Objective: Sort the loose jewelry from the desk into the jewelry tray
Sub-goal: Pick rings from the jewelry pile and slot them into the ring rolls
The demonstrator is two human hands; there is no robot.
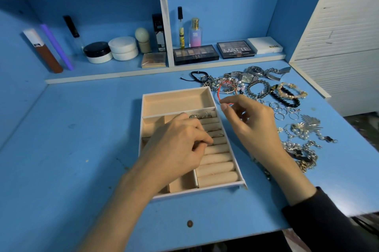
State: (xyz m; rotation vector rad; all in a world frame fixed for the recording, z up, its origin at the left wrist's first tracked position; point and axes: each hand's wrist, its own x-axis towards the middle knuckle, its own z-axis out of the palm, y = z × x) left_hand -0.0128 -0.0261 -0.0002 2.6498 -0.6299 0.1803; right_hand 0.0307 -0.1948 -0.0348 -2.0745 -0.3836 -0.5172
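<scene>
Blue desk (82,149): right hand (252,120) pinches red cord (219,91), which runs toward jewelry pile (256,87) at far right edge; jewelry tray (176,91) just left. Left hand (180,140) curled over tray, grip unclear.

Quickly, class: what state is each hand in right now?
Left hand: curled over the ring rolls in the jewelry tray; contents cannot be told.
Right hand: pinching the red cord.

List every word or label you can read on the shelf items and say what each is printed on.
"MATTE": lid of the right eyeshadow palette.
"NUDES": lid of the left eyeshadow palette.
"SB": front of the perfume bottle.
Too small or blurred to read: the line under "MATTE", and the print on the yellow spray tube and the black box.
</scene>
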